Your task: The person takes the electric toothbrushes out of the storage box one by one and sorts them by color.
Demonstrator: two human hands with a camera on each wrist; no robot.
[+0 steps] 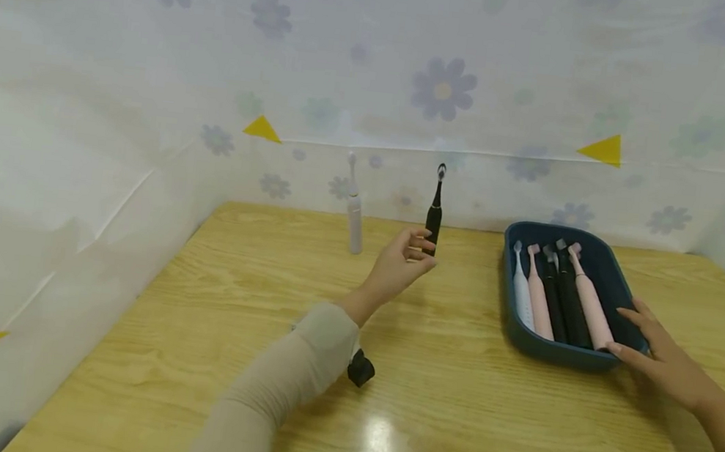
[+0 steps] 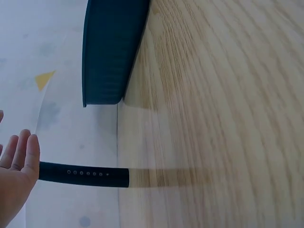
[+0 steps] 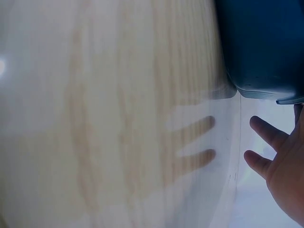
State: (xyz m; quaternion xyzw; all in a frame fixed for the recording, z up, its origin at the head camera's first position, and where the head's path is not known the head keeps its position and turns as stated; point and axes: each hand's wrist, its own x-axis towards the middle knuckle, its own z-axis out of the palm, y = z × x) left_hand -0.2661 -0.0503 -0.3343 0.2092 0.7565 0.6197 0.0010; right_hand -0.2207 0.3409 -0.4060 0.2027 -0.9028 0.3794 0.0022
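A black electric toothbrush [image 1: 434, 219] stands upright on the table, its head at the top. My left hand [image 1: 401, 261] is at its handle with loosely bent fingers; in the left wrist view the fingers lie beside the black handle [image 2: 85, 174], and its base meets the wood. To the left, a white electric toothbrush [image 1: 354, 221] also stands upright. My right hand [image 1: 669, 361] is at the right rim of a dark blue bin [image 1: 561, 355], thumb and a finger reaching over the rim. Spread, straight fingers [image 3: 268, 133] show beside the bin in the right wrist view.
Inside the bin lie several toothbrushes: a white one [image 1: 523, 298], pink ones [image 1: 592, 309] and black ones [image 1: 572, 299]. The wooden table [image 1: 449, 412] meets a flowered cloth [image 1: 352, 70] behind, with yellow triangles [image 1: 603, 149] on it.
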